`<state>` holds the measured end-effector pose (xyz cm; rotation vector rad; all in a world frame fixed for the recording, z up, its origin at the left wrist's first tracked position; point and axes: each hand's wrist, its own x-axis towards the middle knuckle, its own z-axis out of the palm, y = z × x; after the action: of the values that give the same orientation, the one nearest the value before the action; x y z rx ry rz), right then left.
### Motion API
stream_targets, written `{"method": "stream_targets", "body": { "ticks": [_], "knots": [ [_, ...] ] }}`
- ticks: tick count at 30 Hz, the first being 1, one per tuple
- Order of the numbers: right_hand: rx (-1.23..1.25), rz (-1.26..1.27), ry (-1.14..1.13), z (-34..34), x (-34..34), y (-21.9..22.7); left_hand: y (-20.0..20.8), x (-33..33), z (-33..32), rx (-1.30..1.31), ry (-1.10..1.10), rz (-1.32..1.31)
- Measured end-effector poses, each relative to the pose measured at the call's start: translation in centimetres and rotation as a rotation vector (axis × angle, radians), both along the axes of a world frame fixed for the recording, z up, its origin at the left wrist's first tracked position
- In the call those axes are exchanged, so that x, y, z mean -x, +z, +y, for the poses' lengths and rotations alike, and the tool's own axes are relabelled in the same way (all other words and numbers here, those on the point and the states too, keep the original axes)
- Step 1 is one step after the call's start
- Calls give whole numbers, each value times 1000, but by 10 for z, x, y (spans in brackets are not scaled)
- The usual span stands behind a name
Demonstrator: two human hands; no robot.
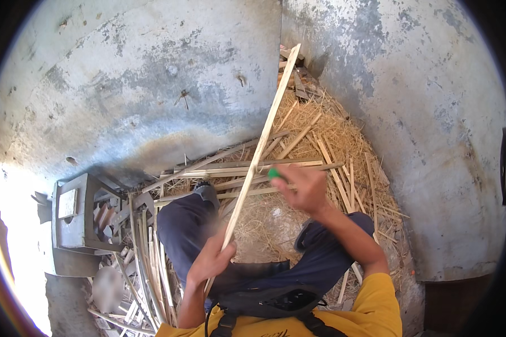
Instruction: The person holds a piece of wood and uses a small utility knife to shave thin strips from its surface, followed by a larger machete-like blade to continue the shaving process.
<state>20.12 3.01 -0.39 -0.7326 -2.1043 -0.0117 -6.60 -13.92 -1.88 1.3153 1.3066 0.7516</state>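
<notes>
A long, pale wooden strip (262,136) slants from my lap up toward the far corner of the walls. Its lower part is in the grip of my left hand (212,257), fingers wrapped round it above my left thigh. My right hand (305,188) is closed just right of the strip's middle. A small green thing (274,173) sticks out of its left side, close beside the strip. The rest of what it holds is hidden in the fist, so its kind does not show. My knees are bent apart on both sides of the strip.
Loose wooden strips (338,177) lie over straw-like shavings (343,132) ahead and to the right. More strips (147,264) are heaped by my left leg, near a grey box-like frame (73,216). Worn grey walls (208,67) close in the far side and right.
</notes>
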Motion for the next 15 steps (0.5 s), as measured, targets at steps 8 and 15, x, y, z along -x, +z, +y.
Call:
{"method": "stream_targets", "body": {
  "ticks": [8,15],
  "knots": [
    [386,377,-411,72,-73,18,31,4,-37,19,-258,148],
    [535,106,-485,56,-79,21,15,12,-28,-214,88,200]
  ]
}}
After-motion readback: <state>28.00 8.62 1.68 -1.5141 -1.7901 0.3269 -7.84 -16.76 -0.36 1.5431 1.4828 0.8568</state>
